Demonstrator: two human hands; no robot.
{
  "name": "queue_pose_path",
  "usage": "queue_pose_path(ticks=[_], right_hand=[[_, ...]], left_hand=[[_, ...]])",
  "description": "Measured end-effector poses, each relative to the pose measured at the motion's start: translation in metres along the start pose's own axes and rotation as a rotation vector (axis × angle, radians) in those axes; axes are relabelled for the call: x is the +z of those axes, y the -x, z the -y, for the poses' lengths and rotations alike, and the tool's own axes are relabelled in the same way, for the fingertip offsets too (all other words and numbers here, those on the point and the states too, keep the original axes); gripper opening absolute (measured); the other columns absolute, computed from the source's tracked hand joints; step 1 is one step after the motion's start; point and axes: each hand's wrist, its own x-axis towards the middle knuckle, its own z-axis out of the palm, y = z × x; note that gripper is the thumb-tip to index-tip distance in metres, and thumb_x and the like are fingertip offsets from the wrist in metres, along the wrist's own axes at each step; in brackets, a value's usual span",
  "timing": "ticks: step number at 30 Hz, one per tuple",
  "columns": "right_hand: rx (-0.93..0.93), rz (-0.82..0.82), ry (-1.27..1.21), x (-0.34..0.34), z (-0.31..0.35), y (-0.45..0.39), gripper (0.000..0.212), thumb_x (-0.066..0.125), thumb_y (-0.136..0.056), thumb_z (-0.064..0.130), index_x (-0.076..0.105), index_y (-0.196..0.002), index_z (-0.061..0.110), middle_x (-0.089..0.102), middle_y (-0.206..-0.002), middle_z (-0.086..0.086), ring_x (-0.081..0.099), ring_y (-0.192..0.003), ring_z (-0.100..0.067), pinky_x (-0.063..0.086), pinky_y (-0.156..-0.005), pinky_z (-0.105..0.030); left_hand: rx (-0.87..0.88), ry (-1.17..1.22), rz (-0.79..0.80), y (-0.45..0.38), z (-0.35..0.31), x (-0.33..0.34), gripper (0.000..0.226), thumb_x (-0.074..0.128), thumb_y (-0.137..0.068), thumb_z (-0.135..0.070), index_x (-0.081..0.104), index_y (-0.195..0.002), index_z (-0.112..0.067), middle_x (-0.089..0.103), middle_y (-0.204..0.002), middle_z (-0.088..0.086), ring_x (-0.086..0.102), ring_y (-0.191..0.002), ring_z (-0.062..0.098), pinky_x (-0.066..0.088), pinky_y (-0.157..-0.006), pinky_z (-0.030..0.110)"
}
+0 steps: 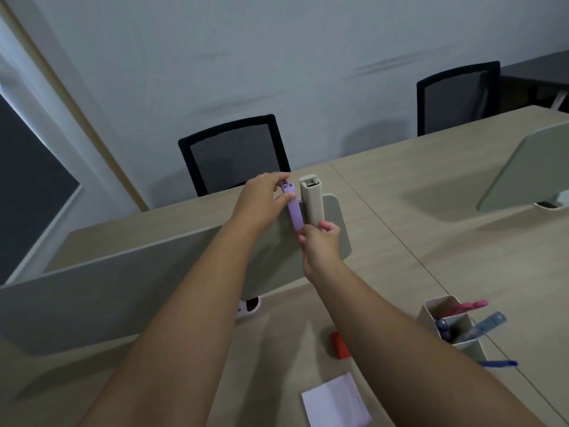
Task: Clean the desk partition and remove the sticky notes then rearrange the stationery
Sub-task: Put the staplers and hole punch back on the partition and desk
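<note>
View from a head cam, looking down over a pale wood table (462,241).

Nearest, at the bottom edge: a white paper pad (335,402) lies flat. Just beyond it, a small red block (340,345). To the right, a beige organizer (446,325) stands w/ pink scissors (471,306), a blue ruler (486,326) and a pen inside; a blue pen (498,363) lies on the table beside it.

Two bare forearms reach fwd from the bottom. The right hand (318,245) has fingers curled, pinching the lower end of a purple stapler (294,209). The left hand (264,198) pinches the stapler's upper end between thumb and fingers. The stapler is held in the air, in front of the far end of the grey partition (123,278), and just left of a beige stapler (311,200) that seems to sit at the partition's top edge; can't tell how it is supported.

The partition runs from lower left to centre, w/ a white clamp (250,305) at its base.

Farther off: a second partition (529,167) at right, two black mesh chairs (234,152) behind the table, then a light grey wall (277,57).
</note>
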Motion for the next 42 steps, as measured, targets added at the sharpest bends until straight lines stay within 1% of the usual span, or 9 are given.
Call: queue_pose_path(ticks=[8, 12, 15, 18, 21, 24, 32, 37, 42], right_hand=[[0.055, 0.027, -0.016, -0.037, -0.012, 0.005, 0.041, 0.053, -0.084, -0.007, 0.033, -0.113, 0.014, 0.054, -0.087, -0.011, 0.051, -0.068, -0.015, 0.042, -0.062, -0.022], [0.076, -0.081, 0.130, -0.093, -0.025, -0.002, 0.045, 0.055, -0.081, -0.004, 0.034, -0.117, 0.015, 0.055, -0.080, -0.011, 0.051, -0.064, -0.018, 0.042, -0.061, -0.026], [0.089, -0.230, 0.430, -0.150, -0.033, -0.001, 0.043, 0.056, -0.080, 0.008, 0.039, -0.117, 0.022, 0.058, -0.076, -0.007, 0.054, -0.071, -0.024, 0.044, -0.069, -0.037], [0.069, -0.300, 0.751, -0.201, -0.042, 0.007, 0.038, 0.052, -0.079, 0.012, 0.042, -0.112, 0.030, 0.060, -0.086, -0.001, 0.059, -0.087, -0.031, 0.050, -0.087, -0.046], [0.132, -0.182, 0.846, -0.228, -0.053, 0.016, 0.046, 0.054, -0.084, 0.005, 0.045, -0.129, 0.013, 0.058, -0.112, -0.012, 0.059, -0.098, -0.032, 0.051, -0.088, -0.042], [0.103, -0.095, 1.015, -0.237, -0.060, 0.018, 0.041, 0.060, -0.085, 0.010, 0.055, -0.126, 0.005, 0.064, -0.119, -0.019, 0.062, -0.105, -0.030, 0.050, -0.092, -0.037], [0.055, 0.045, 1.247, -0.209, -0.074, 0.015, 0.023, 0.069, -0.079, 0.014, 0.070, -0.102, 0.010, 0.073, -0.101, -0.011, 0.067, -0.094, -0.026, 0.048, -0.079, -0.029], [0.007, 0.211, 1.291, -0.147, -0.110, 0.020, 0.024, 0.068, -0.081, 0.025, 0.071, -0.103, 0.015, 0.074, -0.101, -0.005, 0.066, -0.097, -0.023, 0.041, -0.075, -0.022], [0.046, 0.207, 1.166, -0.090, -0.160, 0.030, 0.027, 0.062, -0.087, 0.019, 0.067, -0.112, 0.010, 0.070, -0.110, -0.012, 0.063, -0.103, -0.027, 0.040, -0.081, -0.021]], left_hand=[[-0.175, 0.207, -0.056, 0.023, 0.009, 0.028, 0.067, 0.076, -0.078, -0.031, 0.044, -0.137, -0.029, 0.059, -0.132, -0.006, 0.056, -0.114, 0.014, 0.045, -0.099, 0.036], [-0.216, 0.065, -0.322, 0.068, 0.017, 0.046, 0.066, 0.076, -0.077, -0.035, 0.046, -0.135, -0.023, 0.057, -0.135, -0.005, 0.052, -0.123, 0.016, 0.035, -0.108, 0.041], [-0.247, 0.133, -0.473, 0.119, 0.016, 0.081, 0.053, 0.074, -0.077, -0.025, 0.053, -0.126, -0.019, 0.061, -0.122, -0.001, 0.053, -0.112, 0.018, 0.038, -0.097, 0.035], [-0.365, 0.299, -0.102, 0.173, 0.018, 0.138, 0.043, 0.072, -0.076, -0.022, 0.056, -0.117, -0.020, 0.061, -0.109, -0.005, 0.057, -0.104, 0.017, 0.046, -0.093, 0.034], [-0.544, 0.272, 0.308, 0.212, 0.016, 0.187, 0.041, 0.072, -0.075, -0.032, 0.062, -0.113, -0.023, 0.058, -0.110, -0.003, 0.059, -0.104, 0.020, 0.049, -0.092, 0.035], [-0.637, 0.281, 0.403, 0.235, 0.018, 0.220, 0.034, 0.070, -0.071, -0.038, 0.068, -0.103, -0.026, 0.062, -0.104, 0.000, 0.063, -0.093, 0.018, 0.053, -0.087, 0.035], [-0.794, 0.464, 0.151, 0.233, 0.031, 0.218, 0.018, 0.070, -0.078, -0.019, 0.068, -0.093, -0.029, 0.071, -0.098, -0.004, 0.066, -0.090, 0.016, 0.051, -0.084, 0.029], [-0.937, 0.558, -0.151, 0.236, 0.093, 0.191, 0.028, 0.066, -0.070, -0.026, 0.066, -0.091, -0.044, 0.072, -0.091, -0.013, 0.069, -0.087, 0.013, 0.057, -0.085, 0.040], [-1.046, 0.495, -0.288, 0.239, 0.145, 0.161, 0.022, 0.070, -0.075, -0.016, 0.072, -0.093, -0.028, 0.074, -0.092, -0.006, 0.069, -0.089, 0.018, 0.055, -0.090, 0.041]])
